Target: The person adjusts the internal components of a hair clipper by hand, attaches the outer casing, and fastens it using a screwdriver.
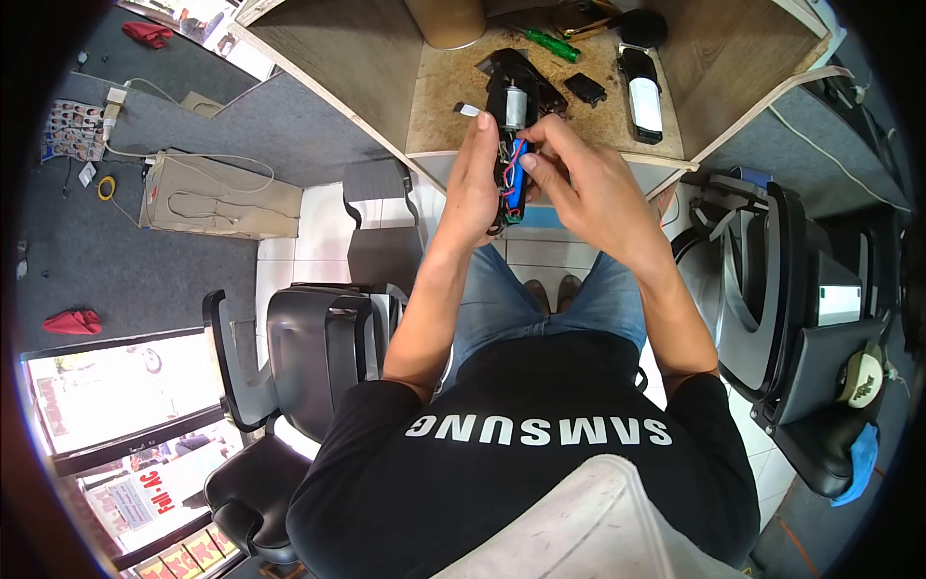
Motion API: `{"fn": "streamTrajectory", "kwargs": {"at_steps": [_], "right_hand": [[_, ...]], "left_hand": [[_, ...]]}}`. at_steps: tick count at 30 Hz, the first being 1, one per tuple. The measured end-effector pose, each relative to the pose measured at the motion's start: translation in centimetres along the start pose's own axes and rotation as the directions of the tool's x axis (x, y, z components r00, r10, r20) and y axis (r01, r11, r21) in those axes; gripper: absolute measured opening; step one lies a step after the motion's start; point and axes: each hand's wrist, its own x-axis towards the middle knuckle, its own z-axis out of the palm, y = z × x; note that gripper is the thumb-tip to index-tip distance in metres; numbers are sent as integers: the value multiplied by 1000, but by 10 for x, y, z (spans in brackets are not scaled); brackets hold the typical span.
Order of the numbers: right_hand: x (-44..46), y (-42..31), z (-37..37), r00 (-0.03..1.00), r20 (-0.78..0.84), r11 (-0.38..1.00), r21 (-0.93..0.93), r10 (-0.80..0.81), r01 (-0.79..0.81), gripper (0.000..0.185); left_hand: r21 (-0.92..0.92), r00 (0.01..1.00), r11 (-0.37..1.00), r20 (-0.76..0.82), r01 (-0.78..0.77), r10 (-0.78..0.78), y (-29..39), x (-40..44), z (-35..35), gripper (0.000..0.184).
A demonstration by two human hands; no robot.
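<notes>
An opened hair trimmer (505, 106) is held upright over the front edge of the wooden shelf, its inside facing me. A silver motor (516, 108) sits in its upper part. Below that are a blue battery (515, 179), red wires and a bit of green circuit board. My left hand (474, 183) wraps the trimmer's black housing from the left side. My right hand (579, 183) is closed at the other side, thumb and fingers pinching at the blue battery. Its lower fingers are partly hidden. A small white-and-black piece (467, 110) shows beside my left thumb.
On the shelf (439, 121) lie a green-handled screwdriver (552, 44), a small black part (585, 89) and a black-and-white clipper (643, 95). A brown cylinder (446, 19) stands at the back. Black chairs (313, 357) flank me, and a cardboard box (222, 198) is at left.
</notes>
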Motion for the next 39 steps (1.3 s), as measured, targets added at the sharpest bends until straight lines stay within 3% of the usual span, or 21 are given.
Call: {"fn": "streamTrajectory", "kwargs": {"at_steps": [5,8,11,15,17,19,20,22,25,28,35,39], "right_hand": [[-4,0,2,998,-68,1000,21,14,-13,18],[-4,-8,4,973,-163,986,61,161,-153,23],[3,18,17,964,-153,886,444,218,-130,26],[12,26,20,965,-142,816,569,221,-103,27],[16,24,16,960,-164,759,647,228,-70,28],[24,49,13,931,-318,872,490,180,-1,27],[30,63,13,908,-393,916,401,143,30,26],[42,72,19,855,-515,972,224,54,74,23],[53,87,27,819,-573,999,7,-33,44,20],[46,84,33,832,-542,964,-263,-120,-33,20],[49,86,33,831,-548,954,-289,-94,-83,17],[49,88,32,815,-576,974,-211,-59,-79,17]], "left_hand": [[-7,999,1000,41,-14,14,-4,-5,4,65],[-83,997,996,75,18,-11,2,-7,6,70],[-138,995,990,100,44,-30,-1,-3,1,78],[-220,989,973,140,69,-39,-7,10,-10,78],[-216,1000,976,24,11,-6,-1,21,-11,75],[-174,996,981,-46,-85,78,9,32,-13,74],[-21,989,992,-91,-122,119,8,43,-22,74],[37,991,993,-76,-110,112,8,61,-37,70],[-180,996,979,-15,-94,92,7,81,-42,61],[-234,997,970,33,-65,75,4,85,-46,54],[-194,999,980,26,-39,45,4,84,-49,52],[-207,997,976,18,-73,78,-1,86,-51,49]]}}
